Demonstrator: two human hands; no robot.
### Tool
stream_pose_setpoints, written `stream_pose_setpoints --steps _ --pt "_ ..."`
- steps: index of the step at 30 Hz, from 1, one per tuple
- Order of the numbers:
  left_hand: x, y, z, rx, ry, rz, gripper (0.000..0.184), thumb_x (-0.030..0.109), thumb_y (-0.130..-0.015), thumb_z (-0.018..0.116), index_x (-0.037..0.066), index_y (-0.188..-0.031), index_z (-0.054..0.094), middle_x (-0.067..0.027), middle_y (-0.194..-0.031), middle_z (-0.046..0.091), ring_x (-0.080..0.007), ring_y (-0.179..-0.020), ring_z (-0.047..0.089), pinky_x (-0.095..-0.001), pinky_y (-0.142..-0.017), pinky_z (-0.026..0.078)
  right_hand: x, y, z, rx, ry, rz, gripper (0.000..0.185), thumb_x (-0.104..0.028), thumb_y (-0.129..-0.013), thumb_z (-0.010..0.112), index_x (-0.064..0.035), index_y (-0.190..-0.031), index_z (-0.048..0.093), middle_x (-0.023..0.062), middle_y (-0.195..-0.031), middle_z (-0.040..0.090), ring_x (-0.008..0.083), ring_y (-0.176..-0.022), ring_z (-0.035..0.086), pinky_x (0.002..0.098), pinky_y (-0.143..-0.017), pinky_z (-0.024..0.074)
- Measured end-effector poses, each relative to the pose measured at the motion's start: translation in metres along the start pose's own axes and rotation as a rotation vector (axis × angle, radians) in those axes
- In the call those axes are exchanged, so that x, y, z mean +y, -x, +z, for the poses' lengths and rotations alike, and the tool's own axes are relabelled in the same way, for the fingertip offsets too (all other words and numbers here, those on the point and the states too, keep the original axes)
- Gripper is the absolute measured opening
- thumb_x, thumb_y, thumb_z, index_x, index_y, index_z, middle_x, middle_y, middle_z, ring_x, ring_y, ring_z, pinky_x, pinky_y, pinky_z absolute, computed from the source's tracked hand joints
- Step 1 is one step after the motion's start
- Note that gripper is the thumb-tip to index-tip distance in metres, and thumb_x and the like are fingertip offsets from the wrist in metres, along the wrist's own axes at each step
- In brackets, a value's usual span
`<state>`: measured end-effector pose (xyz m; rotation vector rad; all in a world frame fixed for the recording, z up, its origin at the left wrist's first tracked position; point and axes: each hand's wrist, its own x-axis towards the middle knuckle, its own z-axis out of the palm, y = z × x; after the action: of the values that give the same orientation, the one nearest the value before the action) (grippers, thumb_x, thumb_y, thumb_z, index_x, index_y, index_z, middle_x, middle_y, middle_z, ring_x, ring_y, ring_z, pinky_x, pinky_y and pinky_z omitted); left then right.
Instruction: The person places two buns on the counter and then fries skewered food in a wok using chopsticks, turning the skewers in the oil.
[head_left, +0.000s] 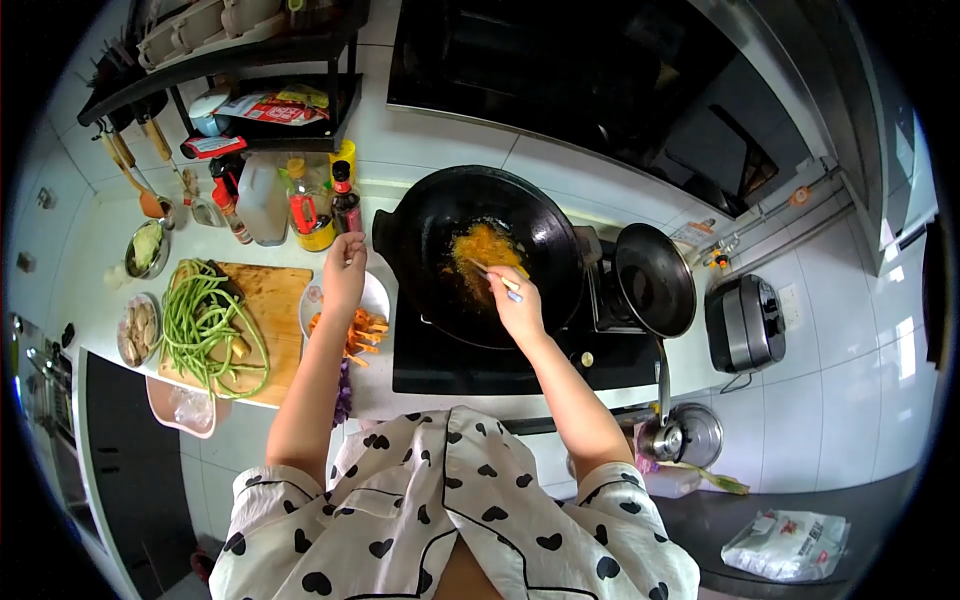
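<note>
My right hand [516, 300] is closed on chopsticks [488, 270], whose tips reach into orange, crumbly food [482, 250] at the bottom of a black wok [440, 205]. The wok sits on a black cooktop [440, 365]. My left hand [346, 262] is raised over a white plate [374, 292], left of the wok, with its fingers curled together; nothing shows in them. Orange strips [366, 334] lie on the plate's near side, partly hidden by my left forearm. A dark sauce bottle [345, 205] stands just beyond that hand.
Green long beans [205, 320] lie on a wooden cutting board [285, 290] at left, beside a bowl of pale pieces [138, 328]. Bottles, including an oil bottle [310, 215], line the wall. A frying pan [655, 280] sits right of the wok, its handle pointing toward me.
</note>
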<state>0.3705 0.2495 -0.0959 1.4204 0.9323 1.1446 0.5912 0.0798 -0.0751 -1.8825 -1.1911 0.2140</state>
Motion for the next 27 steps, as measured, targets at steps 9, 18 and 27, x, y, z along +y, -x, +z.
stream_pose_setpoints --steps 9,18,27 --pt "0.0 0.0 0.0 -0.001 -0.036 -0.01 0.019 0.0 -0.086 0.051 0.0 -0.104 0.055 -0.0003 -0.084 0.053 -0.0077 -0.075 0.048 -0.0201 -0.072 0.041 0.001 -0.017 -0.045 0.269 -0.27 0.131 0.019 -0.016 -0.09 0.054 0.0003 -0.09 0.062 0.0046 -0.072 0.059 0.0112 -0.061 0.057 0.0246 -0.058 0.0445" --pt "0.0 0.0 -0.002 0.008 -0.031 -0.005 0.019 0.0 -0.086 0.051 0.0 -0.104 0.054 0.0002 -0.084 0.052 -0.008 -0.075 0.047 -0.0203 -0.071 0.041 0.031 -0.014 -0.04 0.118 -0.19 0.213 0.018 -0.019 -0.088 0.056 -0.0022 -0.092 0.063 0.0089 -0.077 0.063 0.018 -0.067 0.059 0.0273 -0.064 0.0466" --pt "-0.002 0.002 -0.002 0.005 -0.059 0.002 0.017 0.001 -0.087 0.052 0.0 -0.103 0.055 0.0003 -0.082 0.051 -0.0082 -0.075 0.047 -0.0201 -0.07 0.04 -0.01 -0.007 -0.037 0.206 -0.212 0.09 0.016 -0.015 -0.089 0.056 -0.0006 -0.091 0.062 0.0071 -0.075 0.061 0.0136 -0.06 0.058 0.025 -0.056 0.0454"
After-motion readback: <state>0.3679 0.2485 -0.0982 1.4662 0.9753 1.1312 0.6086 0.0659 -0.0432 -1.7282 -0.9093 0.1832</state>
